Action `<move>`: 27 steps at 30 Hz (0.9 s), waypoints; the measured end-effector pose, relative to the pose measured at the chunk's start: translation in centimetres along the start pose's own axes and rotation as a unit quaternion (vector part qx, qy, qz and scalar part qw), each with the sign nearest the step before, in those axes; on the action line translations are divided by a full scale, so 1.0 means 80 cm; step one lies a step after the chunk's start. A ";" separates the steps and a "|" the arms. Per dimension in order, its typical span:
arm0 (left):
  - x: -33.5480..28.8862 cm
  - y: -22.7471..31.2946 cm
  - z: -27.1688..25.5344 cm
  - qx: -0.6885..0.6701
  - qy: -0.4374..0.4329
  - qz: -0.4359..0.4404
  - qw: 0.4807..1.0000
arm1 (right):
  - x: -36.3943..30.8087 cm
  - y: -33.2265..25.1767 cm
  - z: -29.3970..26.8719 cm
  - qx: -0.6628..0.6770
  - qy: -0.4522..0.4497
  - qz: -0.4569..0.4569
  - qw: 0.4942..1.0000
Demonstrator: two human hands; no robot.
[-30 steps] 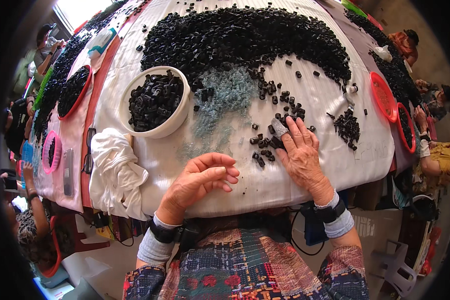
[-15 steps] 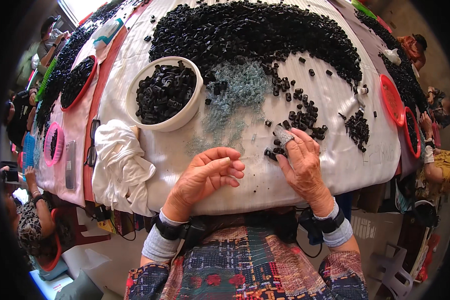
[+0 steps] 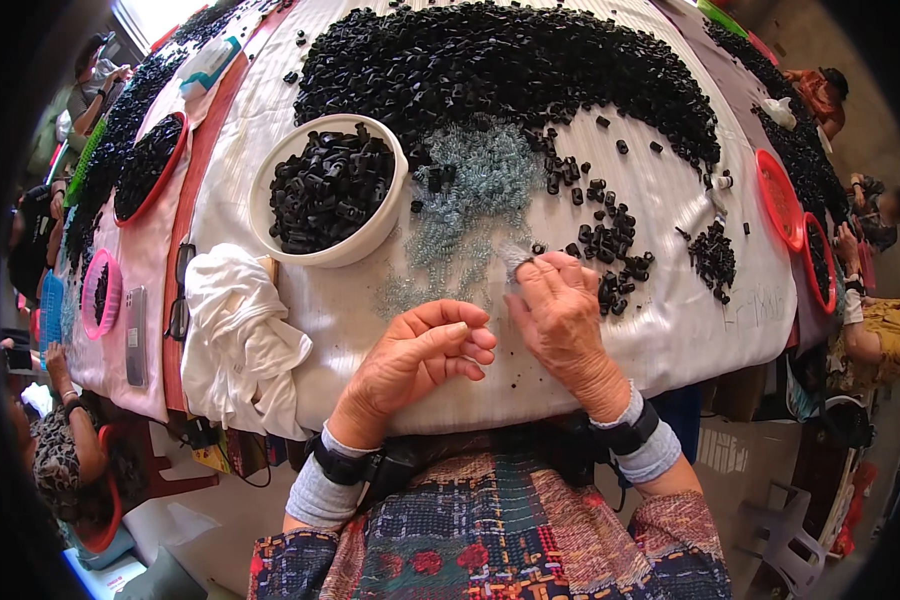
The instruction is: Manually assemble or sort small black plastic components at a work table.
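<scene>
1. The bowl [image 3: 380, 236] is holding black parts [image 3: 330, 190]; a knock could be spilling them.
2. My left hand [image 3: 420, 355] is hanging loose, seemingly empty; straying forward, it could be scattering the clear bits [image 3: 475, 180].
3. My right hand [image 3: 562, 322] is showing bunched fingers, around what I cannot tell; a weak pinch could be losing it.
4. Loose parts [image 3: 610, 241] are lying beside it; my knuckles could be nudging them away.
</scene>
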State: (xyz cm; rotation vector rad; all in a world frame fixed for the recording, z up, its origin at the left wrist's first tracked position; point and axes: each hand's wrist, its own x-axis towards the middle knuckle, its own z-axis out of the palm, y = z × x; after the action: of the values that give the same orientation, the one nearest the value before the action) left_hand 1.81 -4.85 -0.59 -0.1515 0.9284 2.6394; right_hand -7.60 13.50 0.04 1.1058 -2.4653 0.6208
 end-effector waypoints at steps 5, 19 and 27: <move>0.000 -0.003 -0.003 0.004 0.004 0.007 1.000 | -0.013 0.010 -0.009 -0.023 0.043 -0.007 0.999; -0.001 -0.002 0.002 0.025 0.008 0.004 1.000 | 0.003 0.044 -0.033 0.023 0.017 -0.001 1.000; -0.003 0.000 0.001 0.020 -0.004 -0.001 1.000 | 0.014 0.057 -0.022 0.002 -0.063 -0.047 0.997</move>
State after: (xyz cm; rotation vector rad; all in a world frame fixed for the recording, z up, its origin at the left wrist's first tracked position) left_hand 2.01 -4.89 -0.46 -0.1325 0.9772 2.6165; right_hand -11.49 16.48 0.98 1.2898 -2.5010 0.5428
